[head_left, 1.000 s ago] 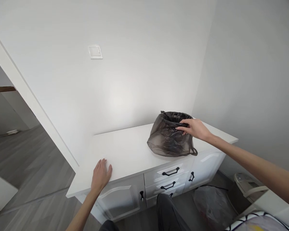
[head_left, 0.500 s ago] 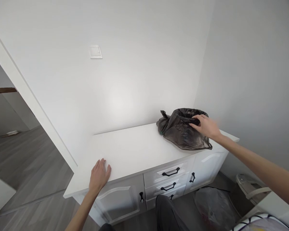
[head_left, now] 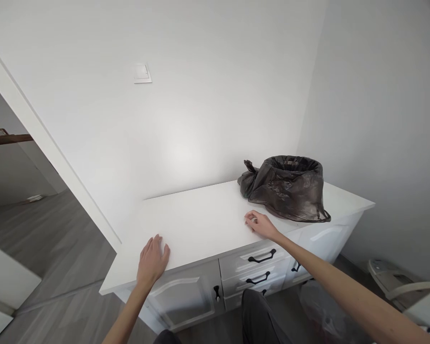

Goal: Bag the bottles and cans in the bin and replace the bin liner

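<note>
On the left front part of the white cabinet top (head_left: 200, 224), my left hand (head_left: 152, 263) lies flat, its fingers stretched out. My right hand (head_left: 260, 224) is over the front edge near the middle, fingers curled in toward the thumb, with nothing visible in them. Just beyond it, to the right, stands a dark, see-through plastic bag (head_left: 290, 191) over a round, open-topped container whose dark inside shows. A knotted bunch of the bag (head_left: 249, 179) bulges at its left side. Neither hand touches the bag.
Below the top are drawers with black handles (head_left: 261, 256) and a cabinet door (head_left: 186, 298). A light switch (head_left: 142, 73) is on the wall behind. At lower right are a pale plastic thing (head_left: 390, 282) and a clear plastic bag (head_left: 326, 310) on the floor.
My right hand has let go of the bag's rim and moved left and down toward the front edge. My left hand stays on the cabinet top. The view has shifted slightly.
</note>
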### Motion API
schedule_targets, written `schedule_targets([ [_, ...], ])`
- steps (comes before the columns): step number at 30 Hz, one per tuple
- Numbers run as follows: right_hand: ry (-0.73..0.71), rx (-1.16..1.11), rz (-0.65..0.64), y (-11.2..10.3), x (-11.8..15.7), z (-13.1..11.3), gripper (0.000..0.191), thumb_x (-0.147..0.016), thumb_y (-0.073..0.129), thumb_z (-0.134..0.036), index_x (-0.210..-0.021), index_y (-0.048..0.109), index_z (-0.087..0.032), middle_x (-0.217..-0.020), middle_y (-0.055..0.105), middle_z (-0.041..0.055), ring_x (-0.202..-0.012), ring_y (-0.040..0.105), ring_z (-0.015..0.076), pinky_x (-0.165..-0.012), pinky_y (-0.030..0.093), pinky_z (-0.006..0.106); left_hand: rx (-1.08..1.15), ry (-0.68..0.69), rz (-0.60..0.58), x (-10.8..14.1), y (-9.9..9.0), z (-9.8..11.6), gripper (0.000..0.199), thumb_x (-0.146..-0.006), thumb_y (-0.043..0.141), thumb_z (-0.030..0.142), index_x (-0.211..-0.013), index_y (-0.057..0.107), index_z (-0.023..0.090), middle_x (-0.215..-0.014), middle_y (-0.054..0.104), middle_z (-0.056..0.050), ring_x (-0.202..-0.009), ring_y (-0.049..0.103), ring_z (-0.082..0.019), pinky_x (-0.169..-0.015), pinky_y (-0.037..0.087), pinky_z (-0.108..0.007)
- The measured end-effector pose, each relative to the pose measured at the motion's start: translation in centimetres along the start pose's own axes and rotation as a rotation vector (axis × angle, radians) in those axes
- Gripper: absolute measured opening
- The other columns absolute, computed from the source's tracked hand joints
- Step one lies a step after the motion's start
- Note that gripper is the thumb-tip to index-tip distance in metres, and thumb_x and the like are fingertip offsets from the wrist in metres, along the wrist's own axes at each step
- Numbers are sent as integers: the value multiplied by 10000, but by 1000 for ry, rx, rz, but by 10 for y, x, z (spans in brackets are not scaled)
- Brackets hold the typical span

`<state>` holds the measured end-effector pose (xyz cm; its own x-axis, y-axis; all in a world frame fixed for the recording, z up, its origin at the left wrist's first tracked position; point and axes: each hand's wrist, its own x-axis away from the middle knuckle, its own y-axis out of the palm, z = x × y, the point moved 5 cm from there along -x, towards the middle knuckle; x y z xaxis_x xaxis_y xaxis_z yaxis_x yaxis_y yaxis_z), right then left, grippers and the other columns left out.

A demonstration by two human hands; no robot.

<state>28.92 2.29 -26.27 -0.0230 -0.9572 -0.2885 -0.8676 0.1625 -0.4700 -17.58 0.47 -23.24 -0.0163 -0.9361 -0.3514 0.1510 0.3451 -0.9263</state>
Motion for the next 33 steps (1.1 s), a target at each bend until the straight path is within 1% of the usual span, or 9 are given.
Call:
schedule_targets([
  [2,52,-87,17,6,-6,9,191,-894,568,-355,-1003,651,-222,-860,754,2,-497,606,114,-571,497,262,-6,-4,-12,-1,3,-1,617,-1018,310,447,-1465,515,74,-1579,530,-170,-1533,400,-311,-1253,316,-468],
  [5,83,-107,68,8,-11,18,238,-895,546,-399,-1007,643,-212,-801,749,4,-446,562,113,-514,471,257,-18,-5,-46,-3,8,-2,642,-1028,313,460,-1518,485,82,-1614,495,-158,-1558,365,-310,-1269,290,-472],
  [7,99,-109,93,7,-12,23,258,-888,547,-418,-1003,644,-208,-783,747,8,-443,557,116,-505,468,257,-33,8,-69,-4,10,-2,651,-1036,309,471,-1544,475,100,-1641,464,-139,-1575,332,-312,-1278,270,-480],
  [12,112,-66,106,5,-9,22,235,-872,548,-390,-983,663,-217,-732,733,-10,-475,579,136,-537,467,266,-89,27,-125,-6,13,2,659,-1048,286,485,-1595,452,158,-1700,371,-80,-1601,271,-318,-1291,230,-502],
  [17,106,27,130,3,-5,13,157,-843,569,-327,-914,682,-244,-686,728,-24,-659,660,181,-675,453,283,-136,21,-158,-8,13,5,670,-1051,268,486,-1626,410,174,-1718,327,-58,-1606,257,-317,-1291,233,-505],
  [19,107,58,135,2,-5,10,148,-839,564,-312,-901,683,-251,-685,730,-24,-697,668,189,-703,442,288,-142,12,-165,-8,12,5,671,-1052,264,487,-1630,405,177,-1718,327,-54,-1606,260,-309,-1295,227,-496],
  [23,108,104,140,3,-6,7,143,-836,558,-301,-890,682,-256,-702,732,-20,-708,665,193,-703,427,288,-135,-2,-168,-8,11,5,668,-1052,272,491,-1631,404,185,-1716,334,-55,-1607,259,-298,-1299,223,-482],
  [27,101,141,146,4,-7,8,142,-843,556,-304,-888,683,-257,-728,733,-19,-715,659,194,-695,418,286,-130,1,-166,-8,11,4,666,-1049,283,484,-1630,404,183,-1716,332,-57,-1606,261,-307,-1298,223,-498],
  [33,88,183,157,5,-6,10,137,-845,555,-299,-893,672,-246,-716,715,-15,-710,657,196,-707,421,288,-116,11,-169,-7,9,6,673,-1050,270,478,-1627,406,160,-1716,329,-67,-1607,254,-315,-1295,225,-508],
])
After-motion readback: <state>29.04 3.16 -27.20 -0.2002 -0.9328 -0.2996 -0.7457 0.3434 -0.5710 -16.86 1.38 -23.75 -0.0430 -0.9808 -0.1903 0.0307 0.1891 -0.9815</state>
